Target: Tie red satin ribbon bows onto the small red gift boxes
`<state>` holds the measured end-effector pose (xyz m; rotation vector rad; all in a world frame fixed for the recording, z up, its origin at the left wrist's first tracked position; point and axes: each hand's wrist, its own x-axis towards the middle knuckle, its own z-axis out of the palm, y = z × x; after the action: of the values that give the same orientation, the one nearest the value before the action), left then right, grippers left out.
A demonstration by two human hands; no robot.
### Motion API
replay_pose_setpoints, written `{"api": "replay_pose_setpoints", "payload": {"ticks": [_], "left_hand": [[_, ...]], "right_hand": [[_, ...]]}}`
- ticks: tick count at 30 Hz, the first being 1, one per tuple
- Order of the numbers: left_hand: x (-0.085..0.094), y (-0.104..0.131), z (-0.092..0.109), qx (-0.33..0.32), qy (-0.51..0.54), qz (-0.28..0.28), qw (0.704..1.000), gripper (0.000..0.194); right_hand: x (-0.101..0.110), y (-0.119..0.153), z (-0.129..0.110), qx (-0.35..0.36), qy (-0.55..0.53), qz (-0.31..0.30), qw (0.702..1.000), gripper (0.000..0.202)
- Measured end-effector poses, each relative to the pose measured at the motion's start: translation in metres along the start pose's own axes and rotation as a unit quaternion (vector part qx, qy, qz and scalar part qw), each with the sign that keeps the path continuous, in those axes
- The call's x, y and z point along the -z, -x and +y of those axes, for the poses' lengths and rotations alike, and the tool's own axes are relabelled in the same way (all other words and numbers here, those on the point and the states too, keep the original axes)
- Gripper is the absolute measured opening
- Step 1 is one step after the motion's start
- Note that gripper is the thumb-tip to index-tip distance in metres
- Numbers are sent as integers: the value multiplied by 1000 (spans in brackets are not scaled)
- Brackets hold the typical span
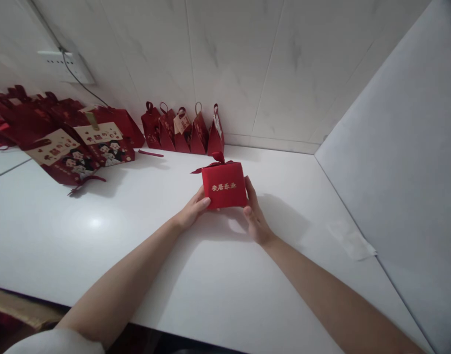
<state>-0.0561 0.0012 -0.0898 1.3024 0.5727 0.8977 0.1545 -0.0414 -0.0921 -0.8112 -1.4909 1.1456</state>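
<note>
A small red box point(225, 189) with gold characters on its front and a dark red ribbon point(218, 158) on top is held above the white table point(136, 255). My left hand point(193, 209) grips its left side, the thumb at the lower left corner. On the right side, my right hand point(256, 216) holds the box with its thumb near the lower right corner and fingers along the side. The fingers behind and under the box are partly hidden.
Several small red boxes with loops point(183, 130) stand in a row by the tiled wall point(232, 64). Larger red gift boxes point(74, 157) crowd the left. A ribbon strip point(150, 154) lies near them. A white panel point(402, 147) borders the right.
</note>
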Motion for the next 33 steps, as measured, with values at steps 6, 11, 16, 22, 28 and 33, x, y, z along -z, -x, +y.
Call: {"api": "replay_pose_setpoints", "payload": {"ticks": [6, 11, 16, 22, 28, 33], "left_hand": [[-5, -1, 11, -2, -52, -10, 999, 69], [-6, -1, 11, 15, -42, 5, 999, 64], [-6, -2, 9, 26, -54, 30, 998, 64], [-9, -3, 10, 37, -55, 69, 995, 62], [-8, -2, 8, 31, -77, 83, 993, 57], [-6, -1, 6, 44, -65, 75, 994, 50]], "right_hand": [[4, -6, 10, -18, -65, 30, 997, 68], [3, -7, 10, -30, -57, 35, 997, 68], [3, -6, 9, -43, -53, 24, 997, 66], [2, -5, 9, -35, -67, 22, 997, 65], [2, -5, 12, -37, -47, 24, 998, 67], [3, -6, 13, -38, -35, 25, 998, 72]]}}
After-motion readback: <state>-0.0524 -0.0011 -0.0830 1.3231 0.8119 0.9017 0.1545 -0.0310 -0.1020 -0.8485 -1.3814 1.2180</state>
